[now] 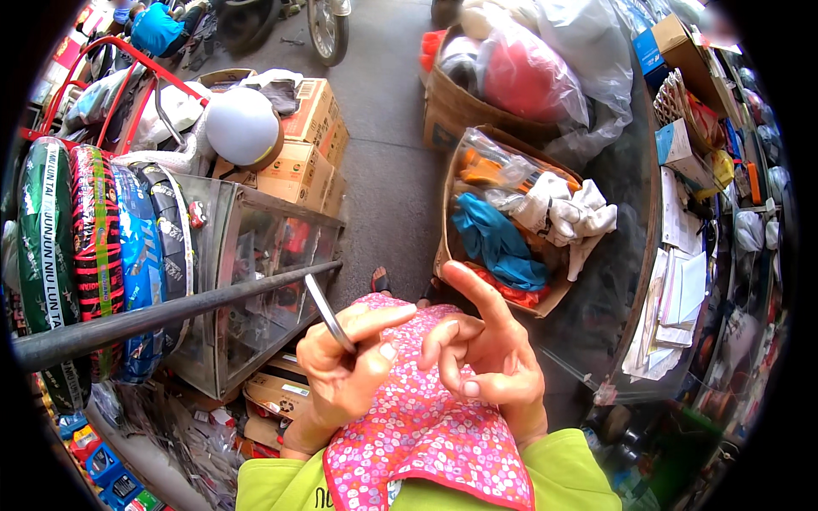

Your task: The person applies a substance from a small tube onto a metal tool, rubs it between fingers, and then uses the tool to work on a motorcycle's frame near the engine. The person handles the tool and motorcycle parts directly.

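Observation:
In front of my apron (pixel 443 417), my left hand (pixel 345 366) is closed with its index finger stretched toward the right. A slim, slightly curved metal strip (pixel 328 313) sticks up from between its fingers; its lower end is hidden in the grip, and its exact kind does not show. My right hand (pixel 490 358) is raised beside it, a short gap away. Its index finger points up and to the left, the other fingers are bent but apart, and nothing is in it.
A dark metal bar (pixel 170 315) reaches in from the left above a glass case (pixel 264 264). Wrapped tires (pixel 94 255) stand behind it. Ahead to the right, an open carton (pixel 554 308) holds white gloves (pixel 562 213) and blue cloth (pixel 498 243). Papers (pixel 673 298) lie on a right-hand counter.

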